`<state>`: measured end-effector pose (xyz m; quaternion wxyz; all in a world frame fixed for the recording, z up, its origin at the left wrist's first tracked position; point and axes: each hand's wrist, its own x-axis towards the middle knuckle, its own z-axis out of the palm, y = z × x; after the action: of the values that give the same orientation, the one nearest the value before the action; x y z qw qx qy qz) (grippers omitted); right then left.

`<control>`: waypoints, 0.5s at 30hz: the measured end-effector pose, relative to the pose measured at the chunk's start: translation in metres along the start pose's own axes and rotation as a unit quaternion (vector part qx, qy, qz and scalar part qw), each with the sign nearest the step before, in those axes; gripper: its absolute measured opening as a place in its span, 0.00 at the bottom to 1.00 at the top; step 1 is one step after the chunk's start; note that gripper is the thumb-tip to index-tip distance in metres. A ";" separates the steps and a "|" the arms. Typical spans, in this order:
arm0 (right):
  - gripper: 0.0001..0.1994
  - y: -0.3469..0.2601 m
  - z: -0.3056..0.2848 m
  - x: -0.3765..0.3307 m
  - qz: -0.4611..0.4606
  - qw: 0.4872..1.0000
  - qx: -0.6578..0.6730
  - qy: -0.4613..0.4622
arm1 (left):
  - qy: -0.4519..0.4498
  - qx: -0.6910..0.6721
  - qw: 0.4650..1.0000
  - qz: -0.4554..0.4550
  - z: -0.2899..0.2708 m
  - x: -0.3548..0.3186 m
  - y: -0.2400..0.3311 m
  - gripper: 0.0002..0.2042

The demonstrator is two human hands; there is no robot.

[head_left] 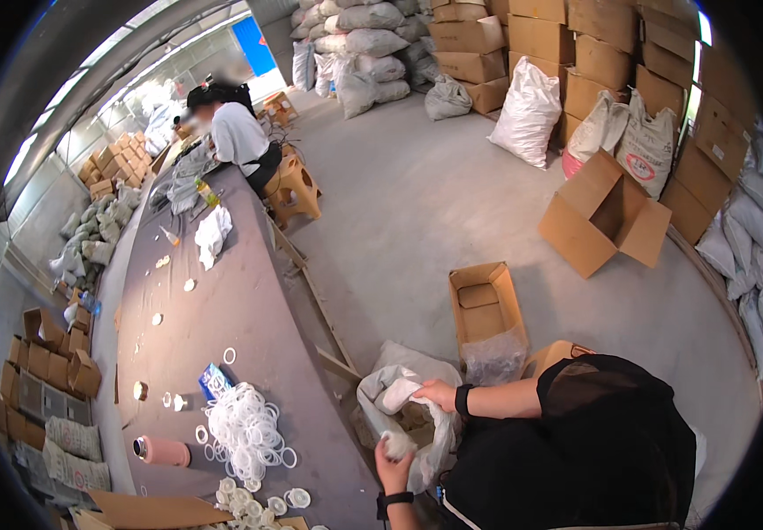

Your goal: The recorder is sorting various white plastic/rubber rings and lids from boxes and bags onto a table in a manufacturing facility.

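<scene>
A white woven sack (403,355) stands beside the table with its mouth open. My right hand (437,394) is closed on the folded edge of the sack's mouth. Lower down, at the sack's near rim, my left hand (394,466) curls around a whitish translucent clump (397,444); its exact kind is too small to make out. Brownish contents show dimly inside the sack. On the table next to my left hand lie a heap of clear plastic rings (247,431) and several translucent round caps (240,500).
The long grey-covered table (213,327) carries a pink bottle (165,451), a blue packet (215,382) and a white cloth (213,235). Another person (238,137) sits at its far end. Open cartons (487,309) and a large box (602,212) stand on the floor; stacked sacks and cartons line the walls.
</scene>
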<state>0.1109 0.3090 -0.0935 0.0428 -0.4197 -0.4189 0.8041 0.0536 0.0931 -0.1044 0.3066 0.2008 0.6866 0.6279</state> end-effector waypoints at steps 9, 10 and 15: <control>0.12 0.020 -0.007 0.019 0.001 0.999 0.038 -0.037 | 0.047 0.014 0.998 -0.047 -0.003 -0.021 -0.026 0.14; 0.12 0.014 -0.006 0.011 0.013 0.995 0.070 -0.063 | 0.076 0.005 0.996 -0.054 -0.011 -0.031 -0.022 0.13; 0.13 0.028 -0.003 0.034 0.090 0.984 0.053 -0.145 | 0.365 -0.013 0.929 -0.058 -0.075 -0.121 -0.045 0.09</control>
<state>0.0993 0.3074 -0.1360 -0.0689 -0.3315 -0.3374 0.8784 0.0964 -0.0478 -0.1268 0.0733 -0.0869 0.7532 0.6479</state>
